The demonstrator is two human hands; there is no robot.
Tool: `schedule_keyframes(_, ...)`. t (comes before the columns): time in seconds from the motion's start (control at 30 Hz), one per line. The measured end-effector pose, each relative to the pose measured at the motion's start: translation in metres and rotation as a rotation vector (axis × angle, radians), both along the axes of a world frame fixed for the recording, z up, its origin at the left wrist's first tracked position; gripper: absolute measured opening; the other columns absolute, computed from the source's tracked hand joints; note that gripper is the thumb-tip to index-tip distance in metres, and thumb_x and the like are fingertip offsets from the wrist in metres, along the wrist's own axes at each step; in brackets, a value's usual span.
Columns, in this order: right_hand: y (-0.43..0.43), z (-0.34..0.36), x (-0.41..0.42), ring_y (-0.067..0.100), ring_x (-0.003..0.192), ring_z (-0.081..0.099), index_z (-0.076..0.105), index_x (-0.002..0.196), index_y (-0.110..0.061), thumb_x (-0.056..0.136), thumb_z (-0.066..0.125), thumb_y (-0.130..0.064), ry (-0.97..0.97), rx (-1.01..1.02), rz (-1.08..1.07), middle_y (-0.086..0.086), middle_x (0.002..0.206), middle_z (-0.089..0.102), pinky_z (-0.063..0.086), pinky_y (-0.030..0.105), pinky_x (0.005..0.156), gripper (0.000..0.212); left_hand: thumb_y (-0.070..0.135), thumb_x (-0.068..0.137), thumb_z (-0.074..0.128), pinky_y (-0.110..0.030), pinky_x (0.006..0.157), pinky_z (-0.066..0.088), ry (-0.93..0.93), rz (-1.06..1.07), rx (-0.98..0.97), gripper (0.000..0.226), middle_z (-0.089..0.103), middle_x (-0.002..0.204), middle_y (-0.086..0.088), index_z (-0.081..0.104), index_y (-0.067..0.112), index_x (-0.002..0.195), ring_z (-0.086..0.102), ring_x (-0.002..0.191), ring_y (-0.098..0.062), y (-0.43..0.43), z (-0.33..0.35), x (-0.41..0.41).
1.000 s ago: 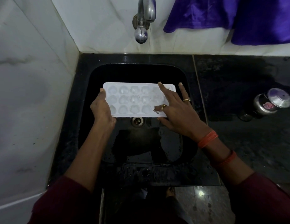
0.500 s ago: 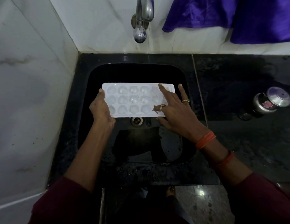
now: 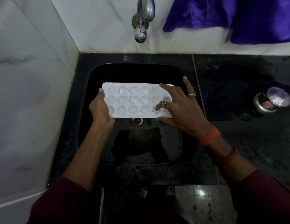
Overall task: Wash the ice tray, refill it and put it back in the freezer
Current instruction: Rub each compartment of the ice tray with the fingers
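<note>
Kitchen corner, dim light. White marble wall (image 3: 27,94) closes the left side. Black stone counter (image 3: 238,75) runs right from it, with a black sink (image 3: 92,75) sunk in.

Left hand (image 3: 100,109) grips the short left end of the ice tray (image 3: 133,101), with the thumb on the top rim and the fingers tucked under, out of sight. Tray is white with three rows of moulded cells, held level over the basin above the drain (image 3: 137,121), cells up. Cannot tell whether the cells hold water or are bare.

Tap (image 3: 142,21) is mounted on the back wall, spout above and behind the tray. No stream that I can make out.

Right hand (image 3: 181,109) lies over the right end of the tray with fingers spread. One ringed finger bends down into a near-row cell, and the thumb hooks the near edge. Reads as rubbing out cells one at a time, so the washing step, early in the task.

To do it well, I judge: hold the left grip firm so the tray does not twist, and work the fingertip round each cell wall, row by row. Then rinse under the spout with the tray tipped toward the drain.

Further right, a purple cloth (image 3: 238,18) hangs on the back wall above the counter. A lidded steel container (image 3: 269,102) sits on the counter, well apart from the sink. Neither blocks the hands. Counter looks wet near the basin, and a slippery tray is the likeliest trouble.
</note>
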State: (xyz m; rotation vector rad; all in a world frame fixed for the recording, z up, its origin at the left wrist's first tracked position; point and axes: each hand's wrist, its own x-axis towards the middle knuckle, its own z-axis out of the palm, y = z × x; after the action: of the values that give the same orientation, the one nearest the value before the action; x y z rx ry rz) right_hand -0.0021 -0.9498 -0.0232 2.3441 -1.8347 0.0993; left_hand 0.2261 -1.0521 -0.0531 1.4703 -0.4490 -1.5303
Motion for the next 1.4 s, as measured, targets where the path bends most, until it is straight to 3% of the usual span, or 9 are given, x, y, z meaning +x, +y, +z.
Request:
schedule_keyframes(0.2,0.002,0.002,0.003,0.030,0.135,0.047,0.076,0.105,-0.033,0.086,0.030,-0.065,0.045,0.060,-0.008,0.013,0.150,0.047,-0.001,0.060,0.122,0.059,0.039,0.104,0.058,-0.037,0.062,0.062,0.004,-0.003,0.001,0.036,0.080,0.103,-0.008,0.073,0.009,0.118,0.078,0.088,-0.027,0.002,0.001,0.000)
schedule_keyframes(0.33,0.001,0.000,0.002,0.029,0.136,0.046,0.076,0.107,-0.037,0.087,0.056,-0.060,0.105,0.059,0.028,0.013,0.151,0.045,-0.001,0.061,0.121,0.036,0.040,0.103,0.058,-0.037,0.062,0.062,-0.010,-0.009,0.004,0.035,0.080,0.103,-0.007,0.073,0.011,0.117,0.078,0.088,-0.026,0.002,-0.001,0.002)
schedule_keyframes(0.47,0.000,0.001,0.002,0.027,0.133,0.049,0.078,0.099,-0.037,0.077,0.075,-0.057,0.076,0.019,0.031,0.010,0.147,0.050,-0.001,0.060,0.121,0.030,0.040,0.103,0.058,-0.038,0.062,0.063,-0.018,-0.008,0.000,0.035,0.080,0.102,-0.007,0.073,0.011,0.116,0.078,0.087,-0.026,0.004,0.000,0.001)
schedule_keyframes(0.63,0.001,0.002,0.003,0.026,0.126,0.055,0.079,0.094,-0.034,0.074,0.080,-0.054,0.023,-0.029,0.010,0.006,0.139,0.058,0.007,0.060,0.121,0.028,0.039,0.104,0.058,-0.040,0.065,0.063,0.002,0.008,0.012,0.035,0.079,0.103,-0.007,0.072,0.011,0.116,0.078,0.088,-0.026,0.003,0.000,0.000)
schedule_keyframes(0.93,0.005,-0.008,0.007,0.027,0.137,0.044,0.076,0.101,-0.034,0.079,0.076,-0.048,-0.026,0.034,0.003,0.009,0.149,0.047,0.009,0.061,0.121,0.027,0.040,0.104,0.058,-0.039,0.063,0.063,0.000,0.006,0.021,0.034,0.080,0.103,-0.006,0.072,0.012,0.117,0.078,0.088,-0.026,0.004,-0.002,0.002)
schedule_keyframes(1.07,0.004,-0.004,0.004,0.025,0.138,0.042,0.071,0.104,-0.037,0.074,0.076,-0.051,-0.136,0.041,-0.027,0.007,0.150,0.045,0.004,0.056,0.123,0.034,0.040,0.103,0.059,-0.039,0.062,0.063,0.004,0.019,0.030,0.034,0.079,0.106,-0.007,0.073,0.011,0.116,0.078,0.090,-0.027,0.004,-0.002,0.003)
schedule_keyframes(1.4,-0.003,-0.002,0.004,0.030,0.145,0.031,0.062,0.119,-0.032,0.063,0.070,-0.080,-0.116,0.070,-0.062,0.013,0.158,0.032,0.003,0.058,0.123,0.074,0.040,0.103,0.060,-0.048,0.073,0.065,-0.001,0.020,0.020,0.037,0.078,0.110,-0.011,0.071,0.009,0.119,0.077,0.095,-0.030,0.005,-0.002,-0.001)
